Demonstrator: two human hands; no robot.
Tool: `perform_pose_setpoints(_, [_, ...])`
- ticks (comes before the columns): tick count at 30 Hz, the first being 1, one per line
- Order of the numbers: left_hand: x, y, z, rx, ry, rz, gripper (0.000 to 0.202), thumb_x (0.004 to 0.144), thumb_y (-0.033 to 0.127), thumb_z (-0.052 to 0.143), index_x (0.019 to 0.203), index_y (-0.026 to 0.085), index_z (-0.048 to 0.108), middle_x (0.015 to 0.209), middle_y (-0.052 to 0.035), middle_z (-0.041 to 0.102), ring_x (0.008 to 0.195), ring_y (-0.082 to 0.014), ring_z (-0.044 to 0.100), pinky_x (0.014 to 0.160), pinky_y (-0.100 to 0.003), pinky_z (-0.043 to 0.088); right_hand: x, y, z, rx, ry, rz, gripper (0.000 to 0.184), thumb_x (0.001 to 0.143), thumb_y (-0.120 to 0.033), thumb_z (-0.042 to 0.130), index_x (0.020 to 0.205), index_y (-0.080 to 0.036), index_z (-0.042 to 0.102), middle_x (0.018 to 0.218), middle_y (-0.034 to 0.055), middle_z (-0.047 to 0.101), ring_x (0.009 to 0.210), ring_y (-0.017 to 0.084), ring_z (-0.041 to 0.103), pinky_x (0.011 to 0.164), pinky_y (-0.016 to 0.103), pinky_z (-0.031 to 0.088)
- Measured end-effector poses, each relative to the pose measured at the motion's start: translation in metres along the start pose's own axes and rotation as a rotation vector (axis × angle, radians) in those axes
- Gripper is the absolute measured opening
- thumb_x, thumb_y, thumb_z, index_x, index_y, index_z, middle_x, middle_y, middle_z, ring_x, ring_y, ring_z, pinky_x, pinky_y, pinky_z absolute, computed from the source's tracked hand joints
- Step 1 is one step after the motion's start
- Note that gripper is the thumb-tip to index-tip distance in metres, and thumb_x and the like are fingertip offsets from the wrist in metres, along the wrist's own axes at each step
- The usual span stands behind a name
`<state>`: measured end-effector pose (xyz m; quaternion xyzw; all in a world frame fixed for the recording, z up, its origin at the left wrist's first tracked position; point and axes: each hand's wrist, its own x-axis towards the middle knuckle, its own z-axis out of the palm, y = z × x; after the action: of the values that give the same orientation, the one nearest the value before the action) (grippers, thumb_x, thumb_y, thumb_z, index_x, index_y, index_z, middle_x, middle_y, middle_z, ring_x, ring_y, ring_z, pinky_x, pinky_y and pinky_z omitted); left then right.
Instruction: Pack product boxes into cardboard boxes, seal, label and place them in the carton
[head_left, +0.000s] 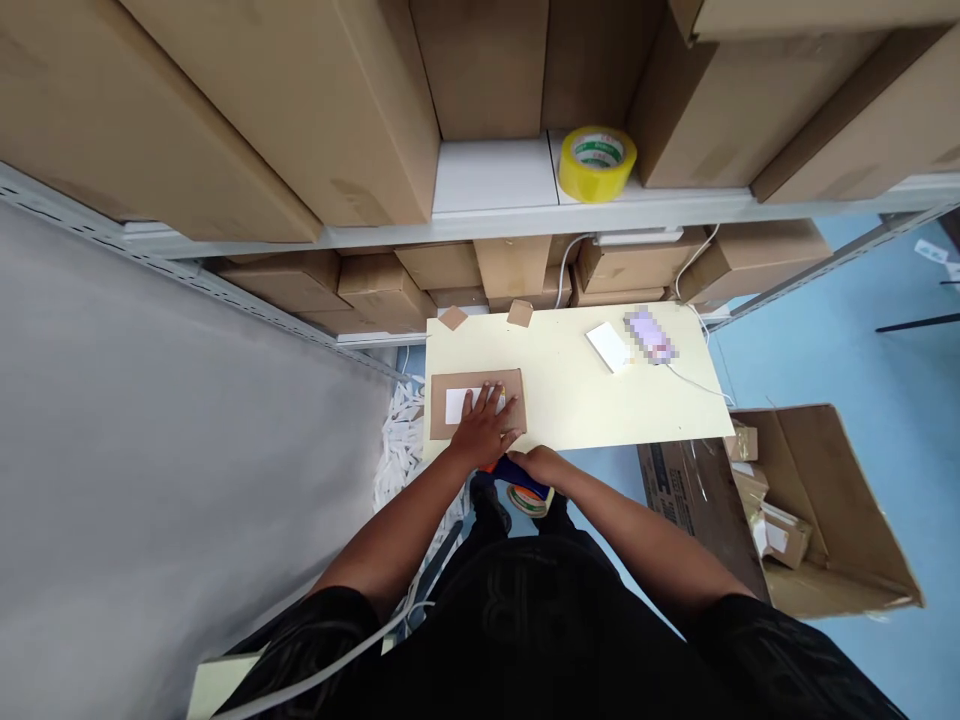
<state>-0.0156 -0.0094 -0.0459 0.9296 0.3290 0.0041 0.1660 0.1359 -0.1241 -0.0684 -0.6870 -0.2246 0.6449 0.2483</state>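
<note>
A small flat cardboard box (441,408) with a white label (455,405) lies near the left end of the pale table (570,400). My left hand (484,430) rests flat on its right part, fingers spread, covering some of the label. At the table's front edge, my right hand (541,466) grips a blue and orange tape dispenser (523,476). A roll of tape (528,500) sits on the dispenser, low beside the edge. The dispenser's front end is partly hidden near my left wrist.
A white box (609,347) and a blurred purple object (651,336) with a cable lie on the table. Shelves behind hold cardboard boxes and a yellow tape roll (597,165). An open carton (840,500) with small parcels stands right. Paper strips (401,440) lie on the left.
</note>
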Motion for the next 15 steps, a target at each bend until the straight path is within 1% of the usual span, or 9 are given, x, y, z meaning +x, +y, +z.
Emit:
perform_pose_setpoints(2, [0.0, -0.005, -0.003, -0.04, -0.008, -0.008, 0.062, 0.101, 0.046, 0.05, 0.158, 0.023, 0.043, 0.171, -0.0145, 0.026, 0.159, -0.036, 0.015, 0.126, -0.062, 0.009, -0.023, -0.001, -0.023, -0.068, 0.047, 0.058, 0.044, 0.084, -0.057, 0.074, 0.061, -0.02, 0.068, 0.053, 0.0047, 0.064, 0.066, 0.023, 0.065, 0.061, 0.029, 0.045])
perform_pose_setpoints(3, [0.0, -0.009, -0.005, -0.067, -0.013, -0.008, 0.058, 0.102, 0.043, 0.047, 0.156, 0.023, 0.045, 0.169, -0.0137, 0.029, 0.159, -0.034, 0.019, 0.126, -0.061, 0.011, -0.035, -0.002, -0.037, -0.039, 0.064, 0.073, 0.048, 0.085, -0.061, 0.071, 0.063, -0.019, 0.07, 0.056, 0.0061, 0.068, 0.062, 0.022, 0.065, 0.059, 0.029, 0.046])
perform_pose_setpoints(6, [-0.004, -0.022, -0.01, -0.131, -0.003, -0.006, 0.053, 0.103, 0.039, 0.042, 0.152, 0.019, 0.05, 0.165, -0.0126, 0.039, 0.157, -0.0288, 0.026, 0.127, -0.055, 0.02, -0.066, -0.01, -0.078, 0.101, 0.079, 0.06, 0.055, 0.089, -0.068, 0.063, 0.077, -0.016, 0.076, 0.076, 0.0117, 0.077, 0.067, 0.023, 0.07, 0.063, 0.03, 0.051])
perform_pose_setpoints(8, [-0.01, -0.029, -0.013, -0.116, 0.04, -0.035, 0.052, 0.102, 0.038, 0.044, 0.147, 0.016, 0.055, 0.163, -0.0137, 0.042, 0.156, -0.0296, 0.028, 0.127, -0.054, 0.021, -0.08, -0.021, -0.101, 0.151, 0.127, 0.04, 0.057, 0.09, -0.068, 0.061, 0.081, -0.015, 0.077, 0.082, 0.0135, 0.079, 0.071, 0.024, 0.072, 0.067, 0.031, 0.054])
perform_pose_setpoints(11, [-0.026, -0.038, -0.015, -0.031, 0.137, -0.164, 0.048, 0.099, 0.035, 0.047, 0.141, 0.016, 0.06, 0.162, -0.0149, 0.044, 0.155, -0.0339, 0.028, 0.126, -0.059, 0.018, -0.092, -0.045, -0.127, 0.213, 0.216, -0.035, 0.054, 0.091, -0.065, 0.059, 0.081, -0.015, 0.077, 0.082, 0.0129, 0.078, 0.073, 0.024, 0.073, 0.067, 0.031, 0.055])
perform_pose_setpoints(13, [-0.039, -0.042, -0.014, 0.012, 0.19, -0.3, 0.049, 0.097, 0.036, 0.05, 0.141, 0.017, 0.06, 0.162, -0.0163, 0.042, 0.155, -0.0372, 0.027, 0.124, -0.063, 0.018, -0.092, -0.066, -0.14, 0.249, 0.27, -0.099, 0.052, 0.092, -0.064, 0.057, 0.08, -0.016, 0.076, 0.081, 0.0121, 0.078, 0.074, 0.024, 0.072, 0.064, 0.03, 0.055])
perform_pose_setpoints(15, [-0.051, -0.047, -0.01, 0.017, 0.21, -0.439, 0.054, 0.096, 0.037, 0.051, 0.144, 0.016, 0.057, 0.164, -0.0186, 0.039, 0.155, -0.0408, 0.026, 0.122, -0.066, 0.02, -0.088, -0.09, -0.153, 0.278, 0.325, -0.161, 0.048, 0.092, -0.061, 0.056, 0.082, -0.017, 0.076, 0.083, 0.011, 0.078, 0.075, 0.024, 0.072, 0.064, 0.03, 0.055])
